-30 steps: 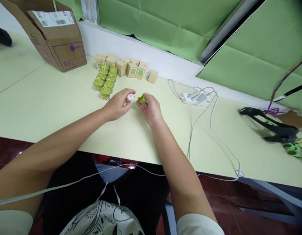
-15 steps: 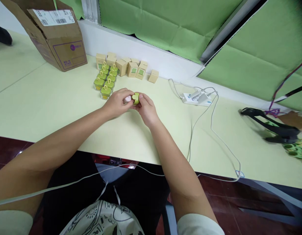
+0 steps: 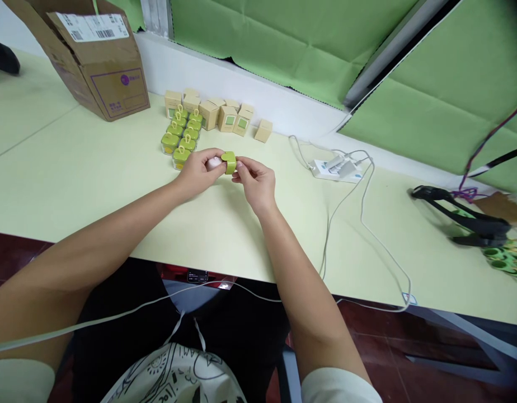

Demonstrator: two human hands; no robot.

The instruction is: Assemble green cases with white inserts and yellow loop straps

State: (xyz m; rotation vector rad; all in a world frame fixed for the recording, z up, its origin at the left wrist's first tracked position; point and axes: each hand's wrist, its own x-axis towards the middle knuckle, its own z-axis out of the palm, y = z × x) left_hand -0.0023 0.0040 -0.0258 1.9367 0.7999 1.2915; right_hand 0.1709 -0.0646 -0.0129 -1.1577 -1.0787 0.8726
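Note:
My left hand [image 3: 200,172] is closed around a small container with a pale pinkish-white body and a green lid [image 3: 229,162] facing right, held a little above the table. At the lid's right edge, my right hand [image 3: 258,182] pinches with thumb and forefinger; whether it grips the lid's edge or loop is too small to tell. Left of my hands, several clear containers with green lids and yellow loops [image 3: 187,143] stand in two rows. Behind them are several small tan boxes with green labels [image 3: 228,119].
A large open cardboard box [image 3: 116,92] stands at the back left. To the right lies a white power strip [image 3: 337,170] with plugs, its cables running over the table edge. Farther right are a black frame-like object [image 3: 464,215] and green pieces [image 3: 506,258].
My hands have raised the small container slightly and turned its green lid. My right hand has drawn back to the right, so more of the lid shows.

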